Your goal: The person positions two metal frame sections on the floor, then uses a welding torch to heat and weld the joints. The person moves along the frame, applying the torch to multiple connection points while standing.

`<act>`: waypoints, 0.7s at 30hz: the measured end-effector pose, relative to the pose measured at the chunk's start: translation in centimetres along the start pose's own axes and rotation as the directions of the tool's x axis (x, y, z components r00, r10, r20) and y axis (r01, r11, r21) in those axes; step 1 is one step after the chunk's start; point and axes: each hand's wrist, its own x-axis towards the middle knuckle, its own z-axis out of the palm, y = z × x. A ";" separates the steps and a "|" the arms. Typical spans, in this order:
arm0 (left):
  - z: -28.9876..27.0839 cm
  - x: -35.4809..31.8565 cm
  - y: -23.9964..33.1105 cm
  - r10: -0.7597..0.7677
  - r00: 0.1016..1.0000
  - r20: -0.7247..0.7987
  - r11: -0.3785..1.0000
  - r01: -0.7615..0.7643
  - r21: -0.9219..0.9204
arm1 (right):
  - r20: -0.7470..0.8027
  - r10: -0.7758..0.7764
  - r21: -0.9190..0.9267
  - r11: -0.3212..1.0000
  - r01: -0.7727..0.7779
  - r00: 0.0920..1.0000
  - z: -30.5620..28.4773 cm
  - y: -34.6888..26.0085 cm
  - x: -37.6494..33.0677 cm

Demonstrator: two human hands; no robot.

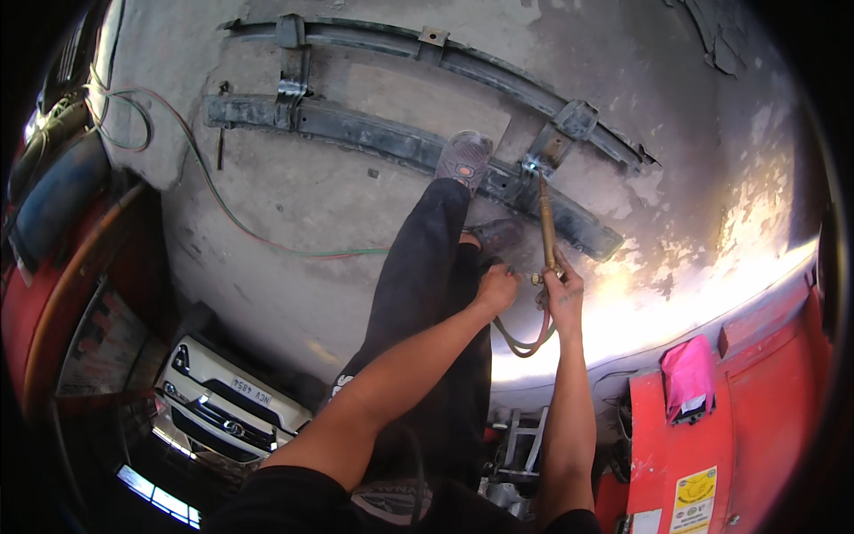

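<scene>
My right hand point(564, 289) is closed round the valve end of a brass gas torch point(547, 222). The torch tip points at a small bright flame on a bracket point(549, 147) that joins two long grey metal bars. My left hand point(499, 287) is a closed fist beside the torch valve, above my legs; what it holds, if anything, cannot be made out. On the nearer bar point(365, 135) rests my shoe point(464, 160). The farther bar point(498, 76) curves behind it. A second bracket point(292, 76) links the bars at the left.
A red and green hose point(218, 200) runs across the concrete floor from the left, and its loop hangs below the torch. A white car front point(227, 400) stands at lower left. On the right is a red cabinet point(680, 454) with a pink cloth point(688, 378).
</scene>
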 end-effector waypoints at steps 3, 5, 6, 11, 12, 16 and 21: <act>0.8 0.8 -0.5 -0.004 1.000 -0.012 1.000 0.005 0.013 | -0.027 0.014 0.022 1.000 -0.013 1.000 0.0 0.3 0.1; 1.1 1.6 -0.7 -0.062 0.997 0.055 0.993 0.067 -0.094 | -0.030 -0.004 -0.022 1.000 0.003 1.000 -0.1 1.0 0.3; 1.1 1.7 -0.5 -0.089 0.992 0.090 0.984 0.102 -0.145 | -0.031 -0.012 -0.044 0.999 0.010 0.999 0.0 1.2 0.3; 1.2 1.2 1.8 -0.120 0.969 0.218 0.923 0.190 -0.335 | -0.053 -0.009 -0.016 1.000 0.008 0.999 -0.1 1.2 0.2; 1.0 1.3 1.9 -0.131 0.954 0.269 0.901 0.228 -0.370 | -0.044 -0.003 -0.009 1.000 0.003 0.999 0.0 1.0 0.2; 2.2 1.6 2.1 -0.076 0.974 0.214 0.851 0.175 -0.494 | -0.038 -0.010 -0.057 0.998 0.008 0.999 0.2 0.2 0.2; 1.3 1.4 3.4 -0.081 0.957 0.278 0.846 0.213 -0.488 | -0.063 -0.019 -0.063 0.998 0.015 0.998 0.4 -0.1 0.3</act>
